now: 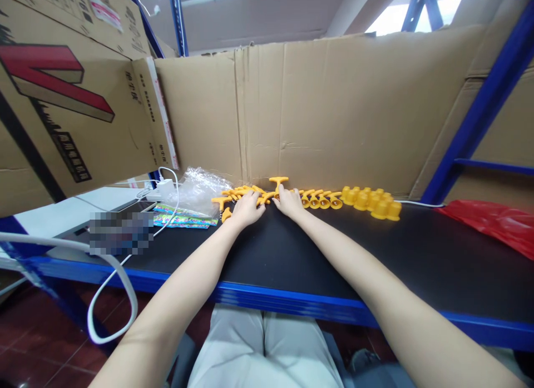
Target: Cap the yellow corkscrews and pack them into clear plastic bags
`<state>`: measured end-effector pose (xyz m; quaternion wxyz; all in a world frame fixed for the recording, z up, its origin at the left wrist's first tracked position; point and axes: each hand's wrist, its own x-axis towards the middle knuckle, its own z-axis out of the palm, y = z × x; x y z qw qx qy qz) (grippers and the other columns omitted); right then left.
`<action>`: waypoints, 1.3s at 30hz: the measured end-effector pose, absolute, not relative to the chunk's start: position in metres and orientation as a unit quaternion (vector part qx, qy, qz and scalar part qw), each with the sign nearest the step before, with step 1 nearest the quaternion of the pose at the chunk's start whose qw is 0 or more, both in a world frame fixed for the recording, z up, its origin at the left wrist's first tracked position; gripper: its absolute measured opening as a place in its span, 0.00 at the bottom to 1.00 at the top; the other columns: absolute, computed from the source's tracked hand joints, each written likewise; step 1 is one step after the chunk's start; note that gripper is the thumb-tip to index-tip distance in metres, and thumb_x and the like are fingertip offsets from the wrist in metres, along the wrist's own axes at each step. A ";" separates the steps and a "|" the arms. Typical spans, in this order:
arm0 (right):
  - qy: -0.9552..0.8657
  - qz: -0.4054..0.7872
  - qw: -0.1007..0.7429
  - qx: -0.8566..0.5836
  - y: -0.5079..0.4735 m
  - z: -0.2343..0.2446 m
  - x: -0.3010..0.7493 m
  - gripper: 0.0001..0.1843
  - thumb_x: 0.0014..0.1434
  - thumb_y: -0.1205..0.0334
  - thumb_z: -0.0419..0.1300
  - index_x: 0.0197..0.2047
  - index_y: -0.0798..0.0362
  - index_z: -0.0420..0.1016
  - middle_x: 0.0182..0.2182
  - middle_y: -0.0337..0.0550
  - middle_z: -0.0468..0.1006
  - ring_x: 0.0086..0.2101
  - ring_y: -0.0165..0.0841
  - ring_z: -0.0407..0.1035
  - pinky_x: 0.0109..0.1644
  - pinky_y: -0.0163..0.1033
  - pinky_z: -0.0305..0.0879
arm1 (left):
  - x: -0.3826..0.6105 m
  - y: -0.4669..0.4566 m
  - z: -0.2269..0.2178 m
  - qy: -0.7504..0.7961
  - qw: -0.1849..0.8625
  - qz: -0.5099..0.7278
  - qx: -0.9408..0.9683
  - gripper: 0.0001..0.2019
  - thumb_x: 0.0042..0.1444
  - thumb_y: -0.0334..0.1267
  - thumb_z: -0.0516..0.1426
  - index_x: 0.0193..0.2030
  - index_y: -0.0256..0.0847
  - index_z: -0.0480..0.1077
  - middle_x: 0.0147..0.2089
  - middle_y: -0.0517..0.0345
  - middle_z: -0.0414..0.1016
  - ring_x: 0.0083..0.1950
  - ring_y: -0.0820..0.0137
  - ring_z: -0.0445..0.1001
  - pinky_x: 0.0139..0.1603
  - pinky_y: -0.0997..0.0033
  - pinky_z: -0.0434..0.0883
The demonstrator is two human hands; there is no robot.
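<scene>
Glossy yellow plastic pieces [367, 201] on matt black tabletop [317, 254]

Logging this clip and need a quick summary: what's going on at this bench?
A seated person reaches both bare arms across a black tabletop with a blue edge to a pile of small yellow plastic T-shaped pieces by a brown cardboard wall. The left hand lies spread on the pile. The right hand touches the base of an upright yellow T-piece; whether it grips is unclear. Yellow plastic cup-shaped pieces are grouped further right.
</scene>
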<state>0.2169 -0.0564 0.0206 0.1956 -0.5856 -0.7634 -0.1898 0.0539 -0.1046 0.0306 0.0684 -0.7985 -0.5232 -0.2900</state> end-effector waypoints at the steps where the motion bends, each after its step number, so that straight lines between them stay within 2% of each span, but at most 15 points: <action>1: -0.761 -0.189 0.187 -0.592 -0.056 0.020 0.216 0.25 0.60 0.57 0.49 0.57 0.62 0.56 0.39 0.56 0.76 0.40 0.42 0.70 0.50 0.45 0.49 | 0.054 -0.105 0.030 -0.524 0.070 -0.287 -0.799 0.10 0.54 0.39 0.50 0.42 0.39 0.65 0.47 0.49 0.69 0.49 0.62 0.68 0.50 0.63 0.66; 7: -0.761 -0.186 0.156 -0.602 -0.061 0.023 0.214 0.23 0.60 0.58 0.47 0.56 0.60 0.59 0.40 0.56 0.76 0.41 0.43 0.70 0.50 0.46 0.49 | 0.055 -0.107 0.032 -0.534 0.070 -0.265 -0.800 0.11 0.54 0.40 0.50 0.41 0.37 0.66 0.46 0.48 0.68 0.47 0.62 0.68 0.48 0.63 0.67; 12: -0.753 -0.168 0.135 -0.622 -0.066 0.031 0.213 0.18 0.59 0.59 0.48 0.48 0.60 0.67 0.39 0.59 0.76 0.42 0.44 0.69 0.50 0.49 0.48 | 0.054 -0.107 0.031 -0.539 0.067 -0.219 -0.810 0.13 0.53 0.39 0.51 0.42 0.38 0.70 0.46 0.46 0.69 0.51 0.59 0.66 0.51 0.61 0.65; 15: -0.756 -0.174 0.110 -0.621 -0.065 0.032 0.209 0.18 0.58 0.58 0.51 0.47 0.59 0.68 0.42 0.61 0.75 0.45 0.47 0.67 0.53 0.53 0.45 | 0.053 -0.106 0.028 -0.540 0.052 -0.176 -0.821 0.18 0.53 0.41 0.51 0.49 0.40 0.68 0.53 0.46 0.67 0.56 0.55 0.63 0.55 0.54 0.62; 17: -0.758 -0.180 0.091 -0.620 -0.062 0.030 0.206 0.19 0.58 0.58 0.52 0.50 0.58 0.68 0.46 0.62 0.73 0.48 0.49 0.64 0.55 0.57 0.41 | 0.053 -0.106 0.025 -0.542 0.035 -0.150 -0.826 0.21 0.54 0.45 0.50 0.55 0.44 0.65 0.60 0.46 0.61 0.61 0.52 0.57 0.57 0.46 0.58; 20: -0.750 -0.174 0.060 -0.635 -0.057 0.026 0.203 0.21 0.60 0.58 0.50 0.53 0.57 0.67 0.51 0.62 0.69 0.52 0.51 0.60 0.57 0.62 0.35 | 0.053 -0.105 0.020 -0.544 0.003 -0.115 -0.831 0.23 0.57 0.51 0.47 0.57 0.47 0.63 0.65 0.48 0.54 0.65 0.49 0.50 0.58 0.35 0.48; 24: -0.738 -0.130 0.026 -0.662 -0.055 0.030 0.204 0.22 0.62 0.55 0.46 0.56 0.54 0.65 0.55 0.57 0.66 0.56 0.49 0.56 0.58 0.65 0.30 | 0.052 -0.101 0.014 -0.545 -0.029 -0.100 -0.832 0.24 0.58 0.54 0.44 0.56 0.47 0.64 0.66 0.49 0.53 0.67 0.51 0.46 0.59 0.34 0.42; 27: -0.743 -0.096 0.024 -0.662 -0.057 0.045 0.213 0.23 0.60 0.54 0.51 0.56 0.55 0.65 0.55 0.57 0.66 0.56 0.49 0.56 0.58 0.66 0.32 | 0.052 -0.099 0.013 -0.545 -0.033 -0.102 -0.832 0.24 0.58 0.55 0.44 0.56 0.46 0.64 0.65 0.49 0.56 0.67 0.52 0.47 0.59 0.35 0.42; 29: -0.743 -0.082 0.022 -0.664 -0.058 0.060 0.225 0.22 0.56 0.55 0.56 0.51 0.56 0.69 0.52 0.58 0.69 0.54 0.49 0.59 0.57 0.66 0.36 | 0.054 -0.100 0.013 -0.544 -0.021 -0.106 -0.832 0.24 0.58 0.54 0.44 0.55 0.44 0.65 0.64 0.47 0.57 0.66 0.51 0.47 0.59 0.33 0.41; 31: -0.730 -0.074 0.009 -0.679 -0.058 0.079 0.244 0.16 0.52 0.57 0.61 0.43 0.57 0.74 0.45 0.57 0.74 0.51 0.49 0.63 0.56 0.65 0.41 | 0.058 -0.102 0.014 -0.543 0.005 -0.113 -0.832 0.23 0.58 0.52 0.45 0.52 0.42 0.67 0.62 0.44 0.60 0.66 0.49 0.48 0.58 0.32 0.40; 34: -0.687 -0.052 0.007 -0.724 -0.058 0.109 0.288 0.09 0.45 0.61 0.66 0.29 0.56 0.74 0.38 0.53 0.76 0.46 0.47 0.68 0.53 0.63 0.50 | 0.066 -0.106 0.015 -0.547 0.044 -0.127 -0.826 0.20 0.57 0.49 0.47 0.48 0.39 0.69 0.57 0.42 0.65 0.63 0.48 0.52 0.59 0.33 0.39; 37: -0.655 -0.001 0.068 -0.753 -0.057 0.133 0.345 0.11 0.38 0.67 0.69 0.17 0.60 0.70 0.33 0.54 0.77 0.42 0.44 0.70 0.47 0.52 0.60 | 0.074 -0.106 0.019 -0.550 0.081 -0.158 -0.816 0.17 0.57 0.43 0.49 0.51 0.39 0.67 0.53 0.43 0.66 0.59 0.51 0.60 0.60 0.38 0.43; 39: -0.620 -0.016 0.110 -0.777 -0.056 0.141 0.386 0.16 0.45 0.68 0.64 0.12 0.62 0.66 0.29 0.59 0.76 0.40 0.43 0.71 0.42 0.49 0.61 | 0.079 -0.101 0.024 -0.536 0.097 -0.180 -0.819 0.19 0.57 0.35 0.47 0.55 0.40 0.63 0.53 0.43 0.65 0.57 0.53 0.62 0.60 0.42 0.48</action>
